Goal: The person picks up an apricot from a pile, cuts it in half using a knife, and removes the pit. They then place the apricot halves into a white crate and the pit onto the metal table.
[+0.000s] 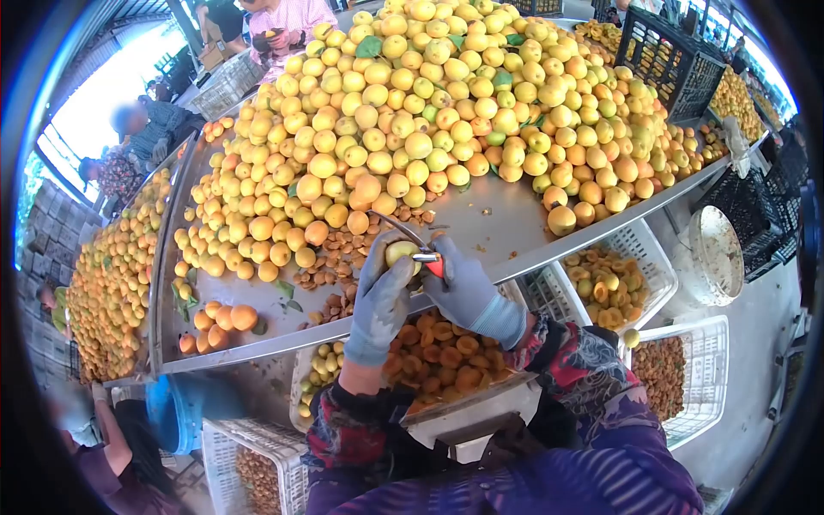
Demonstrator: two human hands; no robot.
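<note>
Holding: left hand, fingers round one yellow fruit; right hand, fingers closed on red-handled cutter.

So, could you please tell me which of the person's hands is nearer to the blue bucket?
Left. The left hand is above and to the right of the blue bucket in the picture; the right hand is farther right.

- I see a passable strip of bare metal just beyond the right hand.
- The fruit heap walls off the way forward.
- Leftward, I'd meet scattered scraps on the tabletop.
- The raised table rim bars a low sweep toward me.
- Past it, a white crate and a bucket crowd my right.
</note>
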